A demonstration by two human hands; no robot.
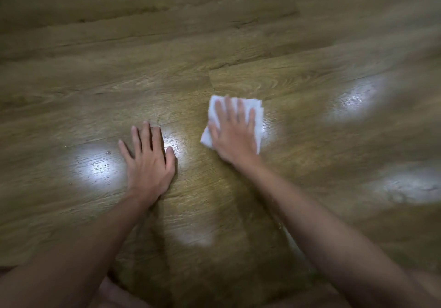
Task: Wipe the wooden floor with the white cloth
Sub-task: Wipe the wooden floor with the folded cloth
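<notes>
Nearest the camera, the person's left hand (pixel 149 164) lies flat on the wooden floor (pixel 238 45), fingers spread and holding nothing, probably propping the body's weight. Just beyond and to its right, the right hand (pixel 235 132) presses palm-down with fingers splayed on the folded white cloth (pixel 259 116), pinning it against the boards so that it can be rubbed. Farther out, bare planks show glare patches.
</notes>
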